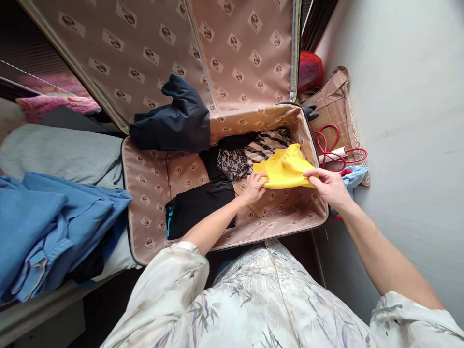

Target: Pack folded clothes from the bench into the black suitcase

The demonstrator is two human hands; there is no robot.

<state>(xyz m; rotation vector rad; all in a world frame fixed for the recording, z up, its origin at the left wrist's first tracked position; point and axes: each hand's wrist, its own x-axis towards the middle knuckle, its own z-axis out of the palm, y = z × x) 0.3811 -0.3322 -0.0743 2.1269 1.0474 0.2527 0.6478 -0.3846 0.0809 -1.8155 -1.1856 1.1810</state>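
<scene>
An open suitcase [145,212] with a tan patterned lining lies in front of me, its lid raised at the back. A folded yellow garment [282,169] sits in the right half of the case. My left hand [253,187] grips its left edge and my right hand [326,184] pinches its right edge. Beside it lie a black lace piece [234,163], a striped cloth [266,142] and a folded black garment [199,205] with a teal edge. A dark navy garment [174,121] hangs over the back rim.
A bed at left carries a heap of blue clothes [47,227], a grey sheet [61,150] and pink bedding [47,104]. Right of the case are a red cord [328,145], a woven mat [335,108], a red bag [310,70] and a white wall [406,96].
</scene>
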